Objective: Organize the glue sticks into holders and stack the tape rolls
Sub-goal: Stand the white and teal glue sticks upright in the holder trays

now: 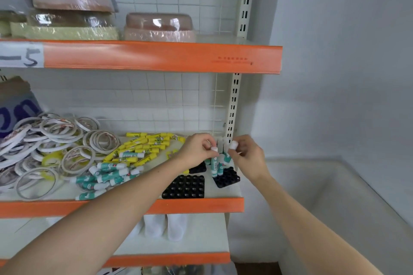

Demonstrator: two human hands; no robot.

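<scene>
On the middle shelf (pixel 125 206) a black holder tray (pixel 226 177) at the right carries several upright teal glue sticks (pixel 215 166). My left hand (pixel 196 149) pinches the white cap of one of them, and my right hand (pixel 247 154) pinches another white-capped stick beside it. A second black holder (pixel 184 186) sits in front with its holes bare, and a third (pixel 197 168) lies partly under my left wrist. Loose teal glue sticks (pixel 107 177) and yellow glue sticks (pixel 143 146) lie in a heap mid-shelf. Tape rolls (pixel 47 147) lie scattered at the left.
The shelf above (pixel 161 57) has an orange edge and carries wrapped stacks of goods (pixel 69 2). A slotted white upright post (pixel 233 105) stands right behind the holders. White items (pixel 165 226) sit on the lower shelf. A grey wall is at the right.
</scene>
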